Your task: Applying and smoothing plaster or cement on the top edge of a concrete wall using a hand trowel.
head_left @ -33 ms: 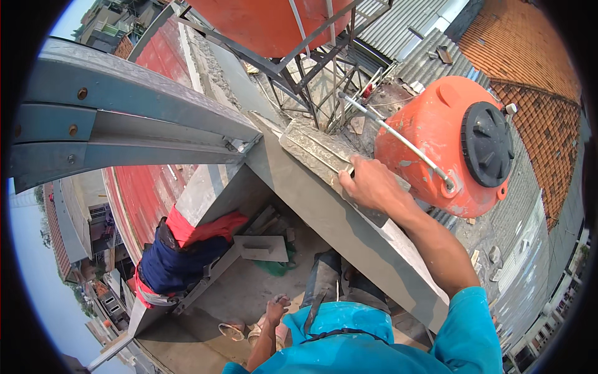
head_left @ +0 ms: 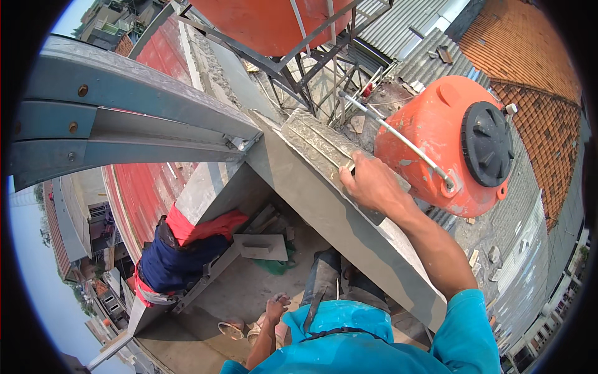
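Observation:
My right hand (head_left: 375, 182) is closed round the handle of a long, mortar-smeared plastering float (head_left: 314, 142). The float lies along the top of a grey plastered wall (head_left: 336, 215), which runs diagonally from the centre to the lower right. Low in the view, my left hand (head_left: 278, 306) hangs with loosely curled fingers apart and nothing visible in it. Near it on the floor stand a small bucket (head_left: 231, 328) and other pinkish containers, partly hidden by my arm. A flat rectangular trowel (head_left: 263, 247) rests beyond my left hand, above something green (head_left: 274, 267).
A steel beam (head_left: 143, 109) reaches in from the left to the wall corner. Navy cloth (head_left: 180, 265) and red cloth (head_left: 202, 229) drape over the left wall. An orange water tank (head_left: 411, 137) with a pipe is close beyond my right hand; another tank (head_left: 268, 25) stands on a metal frame.
The float's far end has shifted slightly up and away along the wall top, my right hand still on it. My right forearm has moved a little left. My left hand is nearly unchanged.

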Tool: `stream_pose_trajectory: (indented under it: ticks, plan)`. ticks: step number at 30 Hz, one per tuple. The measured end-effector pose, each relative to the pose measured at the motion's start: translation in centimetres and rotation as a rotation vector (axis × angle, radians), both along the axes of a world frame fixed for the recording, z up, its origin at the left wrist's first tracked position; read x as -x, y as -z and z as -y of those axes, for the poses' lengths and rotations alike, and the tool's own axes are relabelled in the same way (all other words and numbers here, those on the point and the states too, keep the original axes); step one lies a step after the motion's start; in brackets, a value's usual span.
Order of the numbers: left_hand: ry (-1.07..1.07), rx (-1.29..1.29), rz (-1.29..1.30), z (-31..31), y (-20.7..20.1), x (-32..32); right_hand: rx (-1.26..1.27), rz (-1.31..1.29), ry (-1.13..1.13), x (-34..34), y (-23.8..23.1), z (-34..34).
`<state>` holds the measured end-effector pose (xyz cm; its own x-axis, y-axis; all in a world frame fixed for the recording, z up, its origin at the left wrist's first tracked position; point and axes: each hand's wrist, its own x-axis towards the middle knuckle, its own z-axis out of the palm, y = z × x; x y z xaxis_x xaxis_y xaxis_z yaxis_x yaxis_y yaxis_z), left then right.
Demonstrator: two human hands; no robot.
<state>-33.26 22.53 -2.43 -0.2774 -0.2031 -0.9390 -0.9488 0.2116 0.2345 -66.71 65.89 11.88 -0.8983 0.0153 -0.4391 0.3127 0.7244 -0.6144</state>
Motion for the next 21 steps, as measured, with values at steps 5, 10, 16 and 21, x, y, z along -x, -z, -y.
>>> stream_pose_trajectory:
  ticks: [5,10,16,21]
  plan:
    - [0.139,-0.03,0.031,-2.0,1.1,3.2,-0.07,-0.002,-0.028,1.0,0.0,2.2]
    - [0.055,-0.048,-0.066,-1.2,0.4,3.7,-0.068,0.064,-0.155,-7.1,-0.2,1.8]
    - [0.194,0.0,-0.03,0.3,1.3,3.3,-0.043,-0.006,0.022,-5.0,-0.6,2.0]
    - [0.16,-0.036,-0.1,-0.9,-0.2,3.6,-0.034,-0.162,0.069,2.7,1.4,4.3]
